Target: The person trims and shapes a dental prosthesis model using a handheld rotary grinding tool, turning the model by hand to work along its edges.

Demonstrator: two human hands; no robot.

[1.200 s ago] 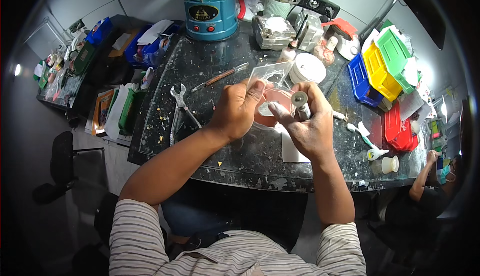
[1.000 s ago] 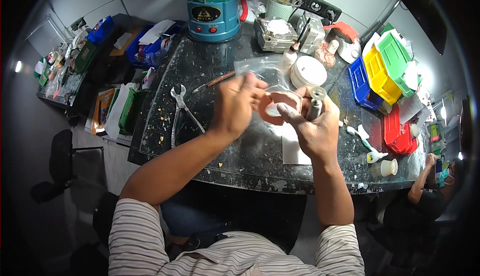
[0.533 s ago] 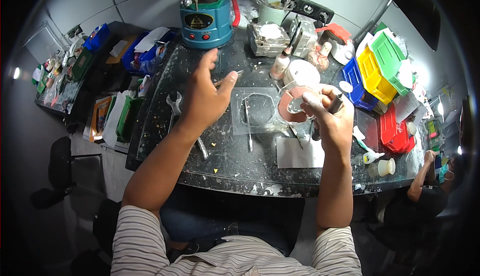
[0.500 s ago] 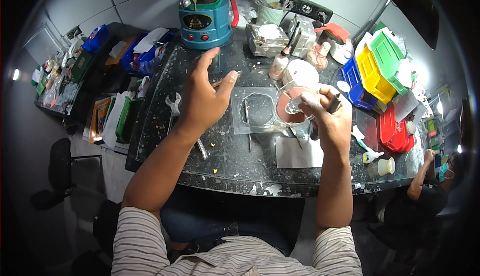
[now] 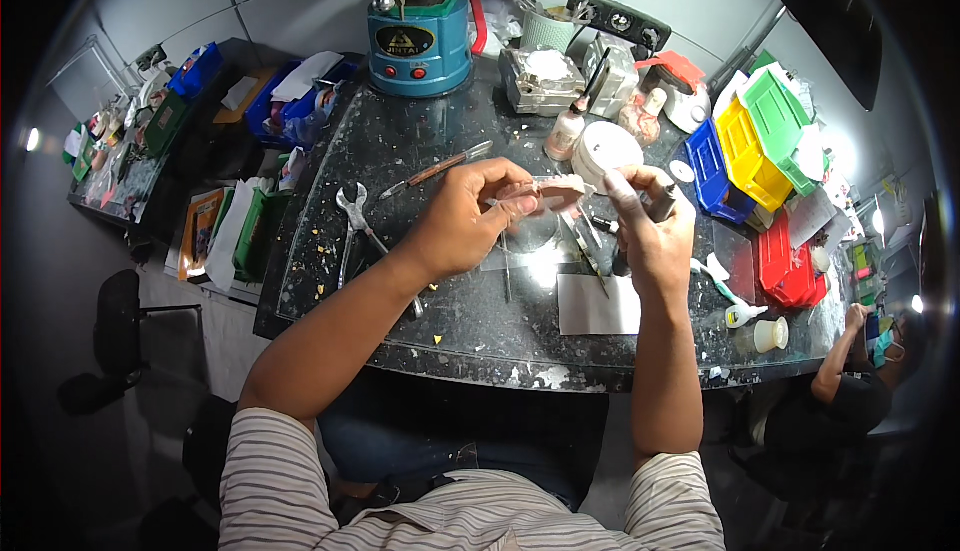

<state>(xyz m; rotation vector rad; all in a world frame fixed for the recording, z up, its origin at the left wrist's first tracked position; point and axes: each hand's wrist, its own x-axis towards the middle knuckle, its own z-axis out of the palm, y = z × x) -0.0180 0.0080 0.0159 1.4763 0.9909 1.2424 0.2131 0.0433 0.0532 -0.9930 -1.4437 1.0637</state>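
My left hand (image 5: pixel 470 211) pinches a pink dental plate with clear edging (image 5: pixel 545 189), tilted nearly edge-on. My right hand (image 5: pixel 652 221) grips a dark handpiece (image 5: pixel 663 204) with a small disc at its top; the thumb is near the plate's right end. Beneath them lie a clear sheet (image 5: pixel 540 261), thin metal tools (image 5: pixel 590 257) and white paper (image 5: pixel 598 319). Beyond are a white round container (image 5: pixel 604 143) and a small bottle (image 5: pixel 563 139).
A blue machine (image 5: pixel 420 56) stands at the back, wrenches (image 5: pixel 354 207) lie left, and coloured bins (image 5: pixel 752 156) crowd the right, with a glue bottle (image 5: pixel 745 313) and cup (image 5: pixel 771 333). A masked co-worker (image 5: pixel 860 381) sits at lower right.
The clear sheet has been let go onto the table. My left hand, open half a second ago, has moved right and taken hold of the pink plate, which is now turned edge-on.
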